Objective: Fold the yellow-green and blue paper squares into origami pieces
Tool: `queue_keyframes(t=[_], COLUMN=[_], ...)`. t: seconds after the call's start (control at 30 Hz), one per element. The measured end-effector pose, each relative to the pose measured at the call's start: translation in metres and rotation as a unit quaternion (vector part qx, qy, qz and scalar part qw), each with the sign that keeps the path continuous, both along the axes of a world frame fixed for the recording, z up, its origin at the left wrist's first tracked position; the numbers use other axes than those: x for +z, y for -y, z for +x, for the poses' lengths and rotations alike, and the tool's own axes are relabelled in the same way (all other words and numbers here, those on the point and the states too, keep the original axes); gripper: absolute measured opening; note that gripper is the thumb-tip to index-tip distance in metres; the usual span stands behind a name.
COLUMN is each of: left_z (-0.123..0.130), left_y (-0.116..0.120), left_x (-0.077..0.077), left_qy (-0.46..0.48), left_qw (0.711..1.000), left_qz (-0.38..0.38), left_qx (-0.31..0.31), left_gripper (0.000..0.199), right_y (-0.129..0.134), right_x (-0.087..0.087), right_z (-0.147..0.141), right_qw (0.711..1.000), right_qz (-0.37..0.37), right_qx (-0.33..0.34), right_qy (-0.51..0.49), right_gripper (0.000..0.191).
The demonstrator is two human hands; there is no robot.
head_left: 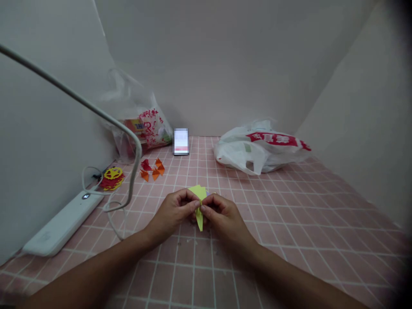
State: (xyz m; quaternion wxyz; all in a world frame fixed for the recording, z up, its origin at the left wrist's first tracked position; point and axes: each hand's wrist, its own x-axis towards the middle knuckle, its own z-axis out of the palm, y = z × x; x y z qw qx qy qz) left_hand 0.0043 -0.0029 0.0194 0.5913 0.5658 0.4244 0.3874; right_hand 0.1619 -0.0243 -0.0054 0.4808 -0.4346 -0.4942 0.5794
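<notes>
A folded piece of yellow paper (200,193) is held above the middle of the table, with a narrow point hanging down toward me. My left hand (175,212) pinches it from the left between thumb and index finger. From the right, my right hand (223,214) pinches the same paper, its thumb tip close to the left thumb. Fingers hide much of the paper's middle. A small purple patch shows just behind the paper, too covered to name.
Folded orange and red paper pieces (155,171) lie left of centre. Yellow and red cut-outs (112,178) sit by a white lamp base (64,223) and cables. Plastic bags stand at back left (151,128) and right (264,148). A lit phone (181,141) leans at the wall.
</notes>
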Motion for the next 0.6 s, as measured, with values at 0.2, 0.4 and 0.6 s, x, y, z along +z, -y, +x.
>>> queue_keyframes(t=[0.2,0.4,0.6], left_z=[-0.0003,-0.0009,-0.0017], left_y=[-0.0009,-0.0015,0.0003], left_x=[0.0004,0.0009,0.0021], left_qy=[-0.009,0.0,0.0], left_qw=[1.0,1.0,1.0], left_qz=[0.005,0.002,-0.014], left_qx=[0.004,0.004,-0.003], left_gripper=[0.017,0.018,0.02], right_y=[-0.0001,-0.0001,0.0004], right_x=[-0.0015,0.0002,0.0028], right_z=[-0.0005,0.0011,0.0017], right_qw=[1.0,1.0,1.0], right_qz=[0.001,0.002,-0.001], right_qx=[0.003,0.016,0.02], right_qy=[-0.002,-0.018,-0.017], right_gripper=[0.016,0.017,0.017])
